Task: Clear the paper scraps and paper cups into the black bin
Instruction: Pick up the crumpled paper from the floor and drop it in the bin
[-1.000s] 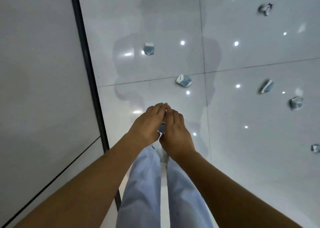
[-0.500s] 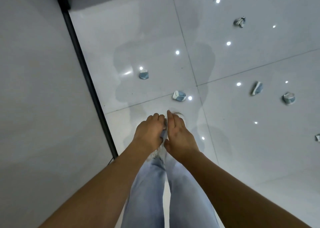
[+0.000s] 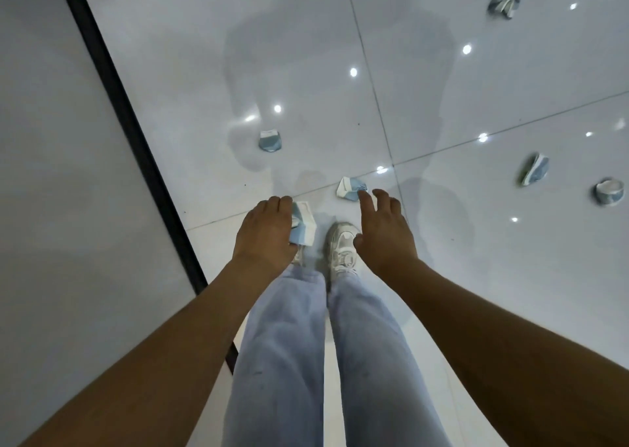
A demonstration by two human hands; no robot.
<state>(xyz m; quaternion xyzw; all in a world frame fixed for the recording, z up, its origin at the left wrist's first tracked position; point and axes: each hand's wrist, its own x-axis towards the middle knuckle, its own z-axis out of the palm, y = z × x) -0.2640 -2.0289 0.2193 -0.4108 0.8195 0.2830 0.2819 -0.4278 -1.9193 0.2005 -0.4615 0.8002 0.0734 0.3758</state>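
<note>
The floor (image 3: 425, 82) is glossy white tile with thin dark grout lines, mirroring ceiling spots as bright dots. A black strip (image 3: 126, 123) runs diagonally along a pale grey wall (image 3: 51, 174) on the left. The left hand (image 3: 263, 234) grips a crushed blue-and-white cup (image 3: 303, 223), fingers curled round it above the left shoe. The right hand (image 3: 383, 229) is spread and holds nothing, its fingertips seemingly just short of a second cup (image 3: 350, 188) on a grout line. More crumpled cups lie apart on the tiles: one ahead (image 3: 270, 140), two at right (image 3: 534, 169) (image 3: 609, 191), and a scrap (image 3: 503, 4) far off.
</note>
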